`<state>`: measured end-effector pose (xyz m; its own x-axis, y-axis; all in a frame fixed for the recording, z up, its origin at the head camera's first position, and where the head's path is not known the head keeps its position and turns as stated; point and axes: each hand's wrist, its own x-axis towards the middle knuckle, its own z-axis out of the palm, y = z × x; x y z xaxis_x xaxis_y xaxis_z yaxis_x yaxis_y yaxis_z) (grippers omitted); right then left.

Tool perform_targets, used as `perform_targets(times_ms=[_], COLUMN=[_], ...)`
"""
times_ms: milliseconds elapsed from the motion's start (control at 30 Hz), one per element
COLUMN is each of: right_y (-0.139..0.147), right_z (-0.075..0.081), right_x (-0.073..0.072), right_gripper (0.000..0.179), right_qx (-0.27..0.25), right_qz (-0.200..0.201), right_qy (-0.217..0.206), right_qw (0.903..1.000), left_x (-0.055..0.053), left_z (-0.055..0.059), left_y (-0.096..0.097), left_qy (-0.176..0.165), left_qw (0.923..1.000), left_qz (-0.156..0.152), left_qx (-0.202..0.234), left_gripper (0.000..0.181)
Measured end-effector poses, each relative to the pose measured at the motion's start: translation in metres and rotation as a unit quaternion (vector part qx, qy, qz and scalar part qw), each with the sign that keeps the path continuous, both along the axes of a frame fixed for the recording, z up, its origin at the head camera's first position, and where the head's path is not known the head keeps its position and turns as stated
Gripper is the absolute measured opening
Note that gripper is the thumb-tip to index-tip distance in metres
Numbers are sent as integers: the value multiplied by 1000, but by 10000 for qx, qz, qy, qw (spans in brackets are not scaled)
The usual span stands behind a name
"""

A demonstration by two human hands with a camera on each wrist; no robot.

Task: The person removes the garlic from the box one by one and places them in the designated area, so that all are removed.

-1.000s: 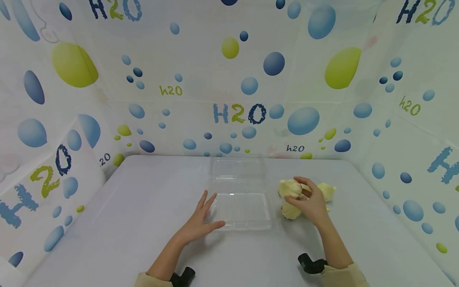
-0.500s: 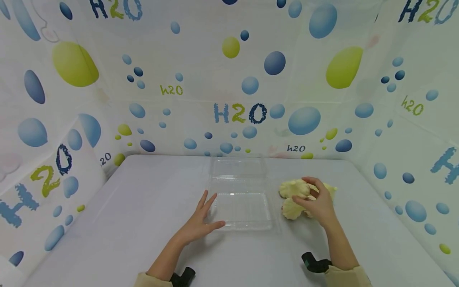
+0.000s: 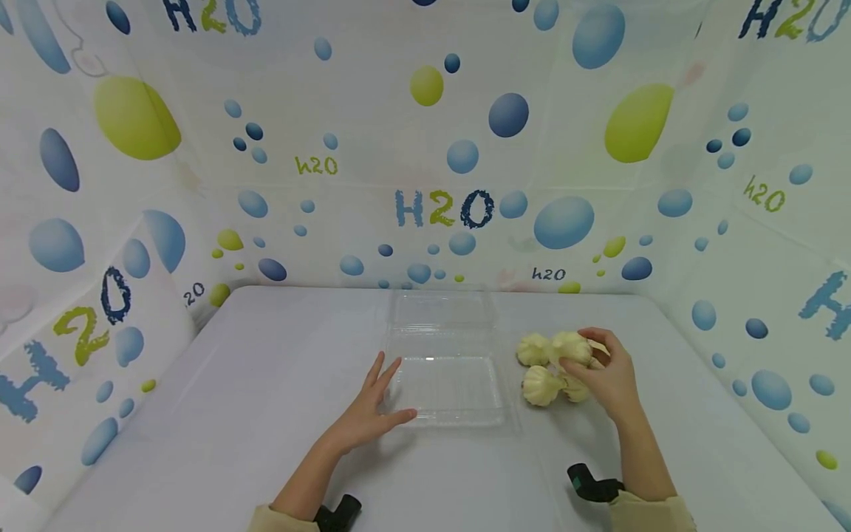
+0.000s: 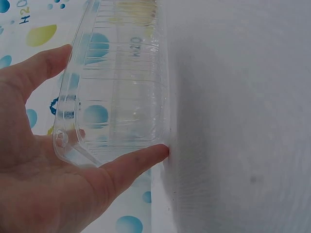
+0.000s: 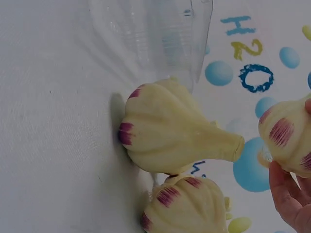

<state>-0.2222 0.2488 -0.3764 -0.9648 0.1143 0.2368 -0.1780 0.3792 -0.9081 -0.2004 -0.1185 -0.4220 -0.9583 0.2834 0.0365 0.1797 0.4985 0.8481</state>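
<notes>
A garlic bulb (image 3: 570, 347) with purple streaks is pinched between the fingertips and thumb of my right hand (image 3: 610, 377). In the right wrist view this held bulb (image 5: 286, 133) is raised at the right edge. Below and left of it are more bulbs: one at the back (image 3: 534, 349), one in front (image 3: 541, 386), and one partly covered (image 3: 575, 389). My left hand (image 3: 368, 414) has its fingers spread at the left side of a clear plastic box (image 3: 445, 391). In the left wrist view, its thumb and a finger touch the box's rim (image 4: 63, 111).
The box's raised clear lid (image 3: 439, 310) lies folded back behind it. Everything stands on a white table (image 3: 279, 347). A cloth wall (image 3: 372, 96) printed with coloured drops encloses the back and sides. Black wrist mounts (image 3: 595, 486) sit below the hands.
My right hand has moved to the right with the held garlic bulb, so the bulb at the back left is uncovered. The left hand stays in place at the box.
</notes>
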Motion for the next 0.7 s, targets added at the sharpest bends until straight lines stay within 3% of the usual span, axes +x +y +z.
perform_targets(times_ms=[700], right_y=[33], right_z=[4], right_x=[5], right_gripper=[52], right_qx=[-249], right_qz=[-840], right_qy=[15], right_qw=[9962], left_x=[-1], left_z=[-3], left_y=[-1], left_qy=[-65], left_qw=[10000], left_qz=[-10], left_qx=[42], left_gripper=[86])
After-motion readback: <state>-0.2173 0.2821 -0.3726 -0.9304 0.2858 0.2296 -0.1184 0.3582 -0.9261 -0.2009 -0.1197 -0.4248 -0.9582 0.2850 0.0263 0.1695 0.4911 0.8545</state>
